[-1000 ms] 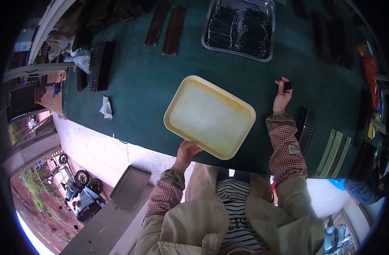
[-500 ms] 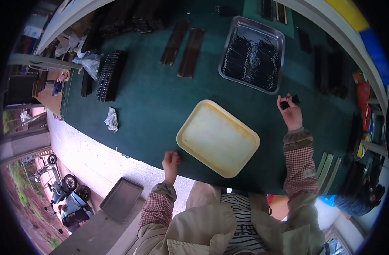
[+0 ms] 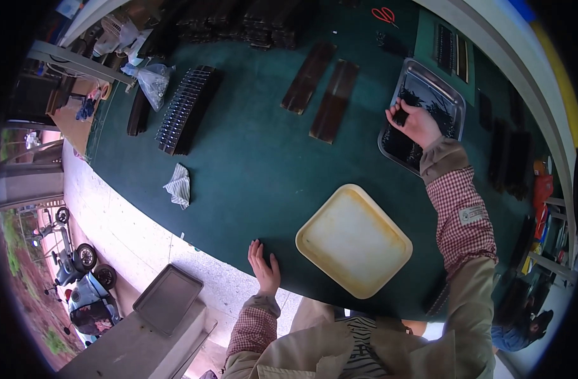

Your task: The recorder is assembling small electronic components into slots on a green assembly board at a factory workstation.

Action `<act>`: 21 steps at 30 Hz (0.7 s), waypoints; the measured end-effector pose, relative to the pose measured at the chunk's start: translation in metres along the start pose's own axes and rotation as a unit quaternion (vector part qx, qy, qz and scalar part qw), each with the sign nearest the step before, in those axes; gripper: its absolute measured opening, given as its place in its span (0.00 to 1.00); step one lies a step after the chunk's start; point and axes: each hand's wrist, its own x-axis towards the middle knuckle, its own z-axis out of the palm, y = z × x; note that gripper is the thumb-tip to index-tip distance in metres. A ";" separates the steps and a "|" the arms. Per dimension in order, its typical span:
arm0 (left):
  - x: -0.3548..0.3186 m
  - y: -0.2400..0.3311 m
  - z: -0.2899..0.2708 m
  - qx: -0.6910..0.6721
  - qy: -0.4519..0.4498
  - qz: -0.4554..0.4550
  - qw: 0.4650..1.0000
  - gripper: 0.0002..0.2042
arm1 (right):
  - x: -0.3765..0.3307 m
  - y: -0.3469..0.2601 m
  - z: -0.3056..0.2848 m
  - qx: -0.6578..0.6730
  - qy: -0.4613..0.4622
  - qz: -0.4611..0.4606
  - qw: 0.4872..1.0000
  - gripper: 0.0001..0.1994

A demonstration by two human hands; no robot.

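My right hand [image 3: 419, 125] is over a metal tray [image 3: 453, 83] heaped with thin black pieces. Its fingers curl round a small dark clump [image 3: 400, 117], which looks like the same black pieces; their exact kind is too small to tell. My left hand [image 3: 265, 268] rests at the near edge of the green table, fingers stretched out and holding nothing. Between the two hands, nearer to me, lies a cream plastic tray [image 3: 355, 241] with yellowed stains and nothing in it.
Two brown strips [image 3: 335, 101] lie mid-table, left of the metal tray. Further left are a row of metal-edged dark strips [image 3: 186, 110], a clear plastic bag [image 3: 154, 85] and a striped cloth [image 3: 179, 186]. Red scissors [image 3: 384, 16] lie at the back. Dark stacks [image 3: 510, 155] line the right side.
My right hand has moved from beside the metal tray to over it, with the dark clump still in its fingers. My left hand's fingers have straightened. The whole view has shifted.
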 end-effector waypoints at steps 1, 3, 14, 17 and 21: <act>0.001 0.001 0.000 0.001 -0.003 0.001 1.000 0.18 | 0.009 0.000 0.002 0.002 -0.005 -0.007 1.000 0.04; -0.001 0.001 -0.004 0.003 -0.009 0.002 1.000 0.18 | 0.021 0.005 0.003 0.006 -0.008 -0.012 1.000 0.04; 0.000 0.003 -0.006 0.006 -0.007 0.002 1.000 0.18 | 0.090 0.028 0.032 0.131 0.046 -0.029 0.990 0.03; -0.002 0.003 -0.006 0.010 -0.009 0.007 1.000 0.18 | 0.115 0.018 0.041 0.175 0.070 -0.058 0.980 0.05; -0.004 0.004 -0.006 0.015 -0.016 0.006 1.000 0.19 | 0.147 0.001 0.040 0.222 0.108 -0.103 0.964 0.07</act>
